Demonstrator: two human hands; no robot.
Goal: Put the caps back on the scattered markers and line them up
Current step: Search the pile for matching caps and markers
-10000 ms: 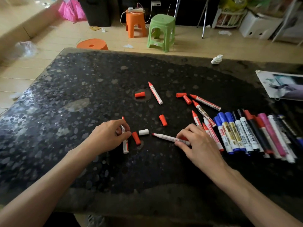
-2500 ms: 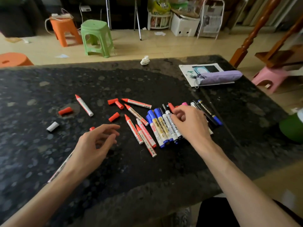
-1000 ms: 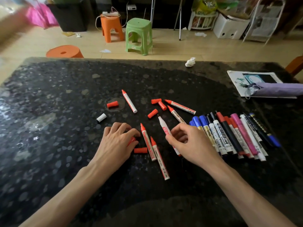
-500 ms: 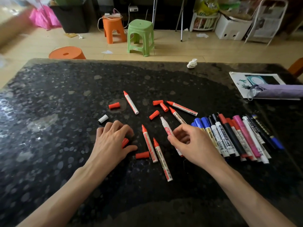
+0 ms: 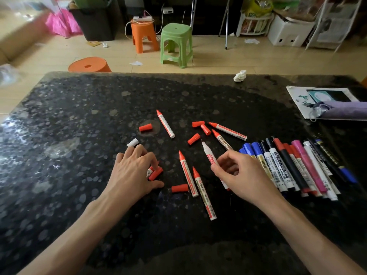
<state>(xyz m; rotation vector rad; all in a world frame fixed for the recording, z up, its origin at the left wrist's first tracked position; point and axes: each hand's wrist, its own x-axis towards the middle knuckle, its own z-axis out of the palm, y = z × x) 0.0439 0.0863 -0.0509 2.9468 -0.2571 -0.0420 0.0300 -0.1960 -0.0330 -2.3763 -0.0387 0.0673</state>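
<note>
Head view. Your left hand [image 5: 130, 175] rests near the middle of the table [image 5: 59, 126], its fingers curled round a red-capped marker [image 5: 155, 173]. Your right hand [image 5: 245, 178] pinches a white uncapped marker [image 5: 207, 153] between thumb and forefinger, tip toward the far edge. Two open red markers [image 5: 187, 175] lie between your hands, with a loose red cap [image 5: 179, 188] just beside them. The capped row [image 5: 288, 167] lies toward the right edge.
</note>
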